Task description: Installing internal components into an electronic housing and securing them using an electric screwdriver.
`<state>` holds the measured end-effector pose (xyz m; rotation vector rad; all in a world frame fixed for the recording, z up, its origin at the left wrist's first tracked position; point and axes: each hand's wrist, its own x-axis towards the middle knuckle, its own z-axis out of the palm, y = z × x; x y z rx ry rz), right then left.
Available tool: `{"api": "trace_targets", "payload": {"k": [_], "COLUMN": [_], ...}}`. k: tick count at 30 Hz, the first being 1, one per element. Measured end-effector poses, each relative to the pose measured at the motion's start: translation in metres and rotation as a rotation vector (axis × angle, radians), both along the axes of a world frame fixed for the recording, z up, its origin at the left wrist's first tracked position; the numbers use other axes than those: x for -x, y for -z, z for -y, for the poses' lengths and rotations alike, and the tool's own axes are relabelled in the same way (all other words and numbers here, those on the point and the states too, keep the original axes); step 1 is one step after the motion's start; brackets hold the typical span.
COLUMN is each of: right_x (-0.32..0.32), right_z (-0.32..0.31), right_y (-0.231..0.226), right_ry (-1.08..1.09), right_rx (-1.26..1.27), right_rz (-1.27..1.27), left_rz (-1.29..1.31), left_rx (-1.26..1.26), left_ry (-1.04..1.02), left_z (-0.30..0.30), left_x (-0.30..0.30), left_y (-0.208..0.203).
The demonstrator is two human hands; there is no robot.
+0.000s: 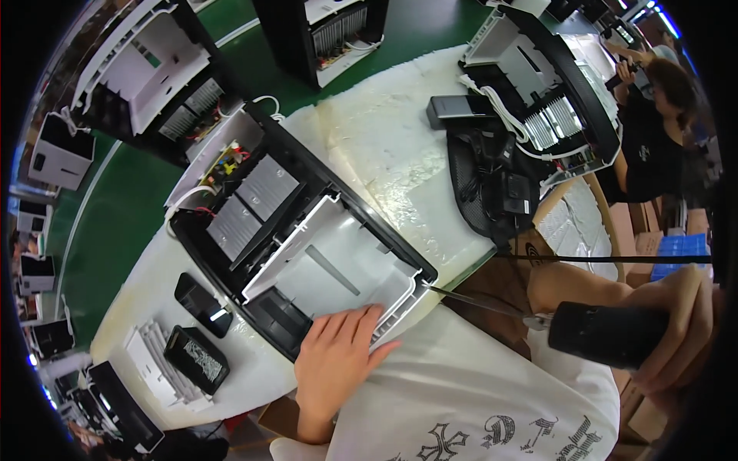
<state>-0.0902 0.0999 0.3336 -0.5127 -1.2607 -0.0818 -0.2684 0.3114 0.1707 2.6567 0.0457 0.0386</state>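
Tray holds silvery parts; left fingers, thumb apart, touch the housing; right fingers clamp a screwdriver.

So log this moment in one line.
Left hand: on open housing | Right hand: gripping black driver | Driver bit: pointing at housing corner

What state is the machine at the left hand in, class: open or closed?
Open: the machine has its grey blocks showing, with no cover over them.
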Motion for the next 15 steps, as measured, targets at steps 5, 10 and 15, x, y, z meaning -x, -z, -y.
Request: {"api": "trace_targets", "payload": {"k": [5, 10, 15], "right_x": [0.007, 0.015, 0.024], "right_z": [-0.032, -0.067, -0.059], "right_y": [0.006, 0.044, 0.055], "right_ry": [-0.185, -0.033, 0.035], "right_rx": [0.270, 0.285, 0.497], "right_rz": [0.101, 0.045, 0.087], "left_rz": [0.027, 0.036, 0.026], "left_rx": [0.057, 0.029, 0.000], "left_ry": [0.010, -0.011, -0.009], "left_z": [-0.002, -0.004, 0.000], "left_x": [-0.003, 0.002, 0.005], "left_y": [0.007, 0.008, 0.008]}}
